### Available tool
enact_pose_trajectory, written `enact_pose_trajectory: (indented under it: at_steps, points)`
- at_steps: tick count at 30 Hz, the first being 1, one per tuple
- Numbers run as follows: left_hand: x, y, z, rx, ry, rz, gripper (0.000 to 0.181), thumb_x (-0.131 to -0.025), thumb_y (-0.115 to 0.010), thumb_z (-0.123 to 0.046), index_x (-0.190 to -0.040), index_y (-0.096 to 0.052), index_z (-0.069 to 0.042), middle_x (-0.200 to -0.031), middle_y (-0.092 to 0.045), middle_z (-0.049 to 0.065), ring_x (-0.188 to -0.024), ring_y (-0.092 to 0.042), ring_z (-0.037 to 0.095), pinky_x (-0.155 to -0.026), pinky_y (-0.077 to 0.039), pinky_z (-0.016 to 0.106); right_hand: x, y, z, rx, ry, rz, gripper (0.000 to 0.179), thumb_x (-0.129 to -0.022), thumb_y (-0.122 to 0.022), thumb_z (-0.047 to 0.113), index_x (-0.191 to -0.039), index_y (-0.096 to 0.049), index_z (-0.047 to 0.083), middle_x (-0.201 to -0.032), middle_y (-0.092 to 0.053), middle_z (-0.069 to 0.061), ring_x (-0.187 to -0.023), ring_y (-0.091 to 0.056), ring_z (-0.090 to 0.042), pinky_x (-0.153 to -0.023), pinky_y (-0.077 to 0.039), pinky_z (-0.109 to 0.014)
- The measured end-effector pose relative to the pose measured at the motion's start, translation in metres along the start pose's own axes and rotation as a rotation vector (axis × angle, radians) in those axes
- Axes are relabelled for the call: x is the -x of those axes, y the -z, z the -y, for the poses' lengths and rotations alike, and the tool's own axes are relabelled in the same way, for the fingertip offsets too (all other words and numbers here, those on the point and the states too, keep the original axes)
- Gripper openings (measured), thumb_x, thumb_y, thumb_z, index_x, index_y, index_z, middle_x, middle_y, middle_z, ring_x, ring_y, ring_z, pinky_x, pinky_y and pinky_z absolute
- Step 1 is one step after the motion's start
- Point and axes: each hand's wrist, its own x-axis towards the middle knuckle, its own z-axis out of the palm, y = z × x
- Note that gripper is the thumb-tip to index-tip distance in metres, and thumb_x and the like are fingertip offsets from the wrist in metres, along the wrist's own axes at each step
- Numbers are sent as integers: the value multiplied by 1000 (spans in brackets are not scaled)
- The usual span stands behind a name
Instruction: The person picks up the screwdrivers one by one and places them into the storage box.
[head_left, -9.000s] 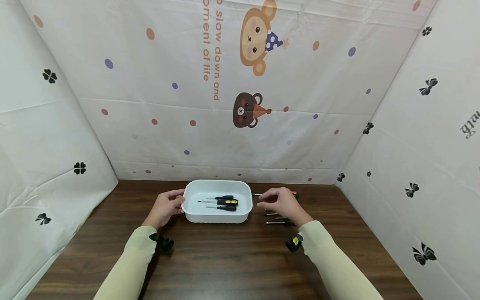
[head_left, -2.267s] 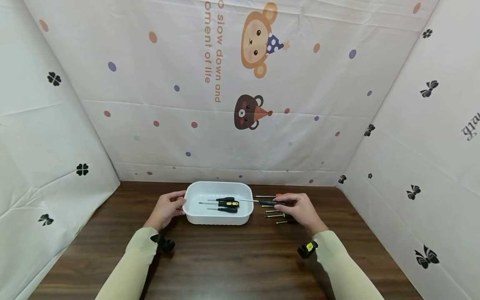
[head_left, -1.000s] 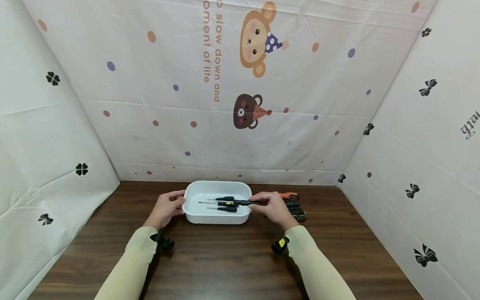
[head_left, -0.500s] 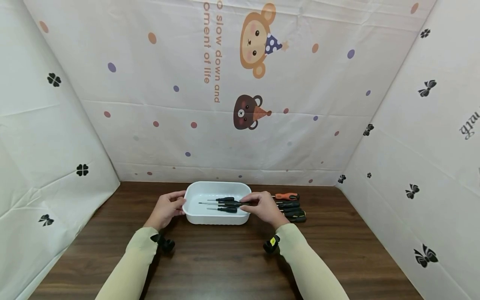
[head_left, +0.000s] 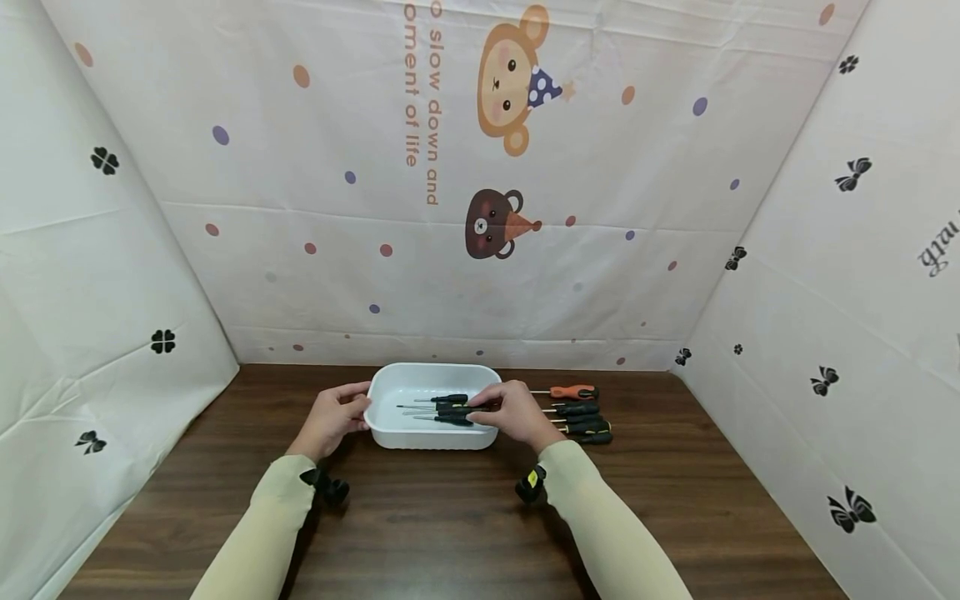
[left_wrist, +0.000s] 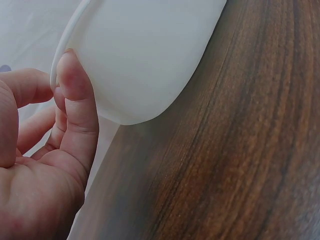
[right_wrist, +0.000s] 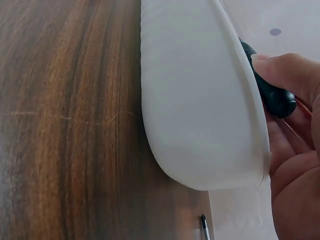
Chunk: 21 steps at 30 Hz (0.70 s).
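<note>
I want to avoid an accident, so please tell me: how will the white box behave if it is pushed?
The box would probably slide rather than tip, since it looks low and wide. Being thin-walled, it is likely light. Screwdrivers lying loose inside may shift.

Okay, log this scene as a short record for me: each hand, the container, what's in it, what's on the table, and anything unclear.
Left hand: pinches the rim at the tub's left end
Right hand: holds a dark-handled screwdriver at the right end
Container: white tub
Inside: dark screwdrivers, shafts pointing left
On the brown table, right of tub: orange-handled screwdriver, several black-handled ones
Unclear: whether the held screwdriver touches those inside
</note>
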Motion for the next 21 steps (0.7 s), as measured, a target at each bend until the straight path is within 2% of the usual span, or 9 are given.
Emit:
enact_pose_trajectory:
  at_steps: [11,18,21]
  points:
    - [0,0,1,-10,-17,-9,48,-100,-62,-7,-146,-51,3,-101,-67,5,-70,-64,11,-64,-61,25,-14,-4,9,110,-11,78,15,-83,-86,18,-97,-84,13,-95,-78,2,-79,-62,-4,-67,-54,-20]
    - [-1,1,2,3,-15,2,49,-101,-61,-6,-147,-50,4,-110,-66,14,-70,-64,12,-64,-61,25,-17,-8,12,154,8,112,16,-83,-86,17,-98,-84,12,-96,-78,1,-79,-60,-6,-65,-51,-20]
    - [0,0,1,3,-14,3,50,-101,-62,-6,-147,-50,4,-110,-66,13,-70,-64,11,-64,-61,25,-19,-9,12,176,4,122,16,-83,-86,19,-98,-84,13,-97,-79,1,-80,-61,-6,-66,-52,-21]
